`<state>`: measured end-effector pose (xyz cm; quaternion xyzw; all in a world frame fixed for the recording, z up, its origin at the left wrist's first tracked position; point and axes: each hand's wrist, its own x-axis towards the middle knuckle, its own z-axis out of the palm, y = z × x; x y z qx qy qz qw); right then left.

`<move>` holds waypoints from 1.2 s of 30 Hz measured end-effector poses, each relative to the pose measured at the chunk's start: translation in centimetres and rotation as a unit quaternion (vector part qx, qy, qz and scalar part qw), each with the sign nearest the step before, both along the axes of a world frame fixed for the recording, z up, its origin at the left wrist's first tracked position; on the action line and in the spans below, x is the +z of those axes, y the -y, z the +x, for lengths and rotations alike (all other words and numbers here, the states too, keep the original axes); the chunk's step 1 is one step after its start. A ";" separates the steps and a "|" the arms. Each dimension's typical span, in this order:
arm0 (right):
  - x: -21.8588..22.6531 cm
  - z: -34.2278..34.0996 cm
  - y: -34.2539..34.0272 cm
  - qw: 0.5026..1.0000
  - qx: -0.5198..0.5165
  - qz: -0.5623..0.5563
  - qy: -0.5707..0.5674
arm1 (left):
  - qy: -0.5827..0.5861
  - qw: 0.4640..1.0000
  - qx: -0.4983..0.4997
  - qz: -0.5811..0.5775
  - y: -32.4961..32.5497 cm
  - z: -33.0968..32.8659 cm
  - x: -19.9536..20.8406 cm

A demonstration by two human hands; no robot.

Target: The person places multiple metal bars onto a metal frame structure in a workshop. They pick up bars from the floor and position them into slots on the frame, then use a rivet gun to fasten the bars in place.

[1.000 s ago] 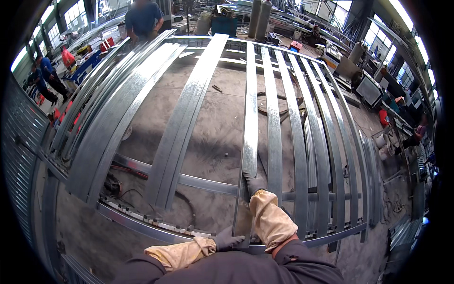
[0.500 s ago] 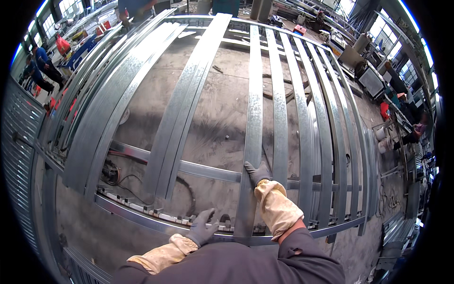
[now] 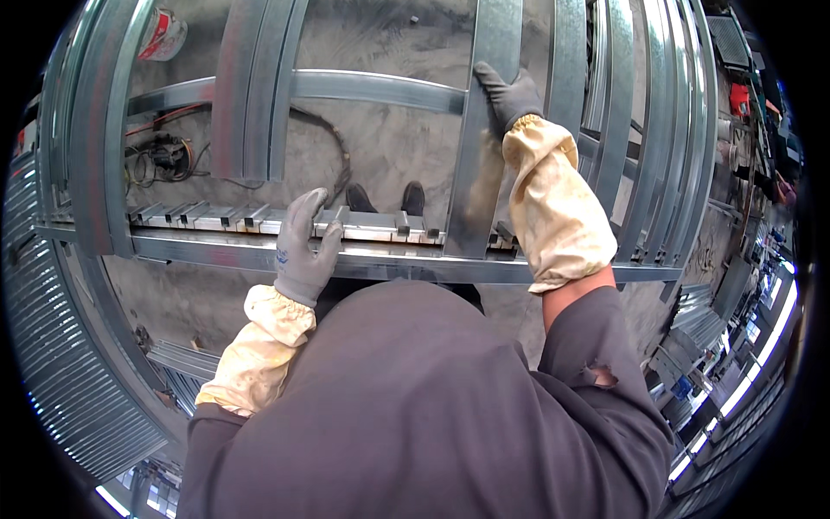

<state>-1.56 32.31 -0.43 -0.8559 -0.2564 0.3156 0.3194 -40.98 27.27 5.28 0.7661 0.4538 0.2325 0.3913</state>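
Observation:
My right hand [image 3: 512, 97], in a grey glove and a cream sleeve cover, grips the right edge of a long galvanized steel profile [image 3: 474, 195]. Its thumb lies across the top face and its fingers go over the edge. The near end of that profile rests on the front rail [image 3: 380, 259] of a steel frame. My left hand [image 3: 304, 251], gloved the same way, hovers at a notched metal strip [image 3: 233, 216] along the rail. Its thumb and fingers are apart, with nothing held; whether it touches the strip I cannot tell.
More steel profiles [image 3: 614, 112] lie in a row on the right, and stacked ones [image 3: 251, 95] on the left. A crossbar [image 3: 372, 88] runs beneath them. A hose [image 3: 333, 138], coiled cables [image 3: 164, 160] and a bucket [image 3: 164, 36] are on the floor. Corrugated sheets [image 3: 78, 346] stand at far left.
My view has tilted down, bringing my body and shoes into sight. Both hands appear higher in the picture. The right stays on the same profile; the left remains apart-fingered near the notched strip.

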 end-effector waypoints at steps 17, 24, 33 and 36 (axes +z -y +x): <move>1.2 -4.4 -3.3 0.940 0.016 0.152 0.305 | -0.098 0.986 0.094 0.093 -5.7 -4.7 -2.1; -10.8 -26.3 -10.0 0.975 0.029 0.136 -0.171 | -0.203 0.968 0.136 0.052 -13.9 -6.9 -3.0; -3.9 -26.1 -12.6 0.931 0.050 0.071 -0.354 | -0.317 0.943 0.098 -0.036 -11.6 -2.0 -3.4; -2.9 -23.7 -11.4 0.930 0.095 0.069 -0.349 | -0.315 0.939 0.109 -0.088 -11.1 0.0 -5.6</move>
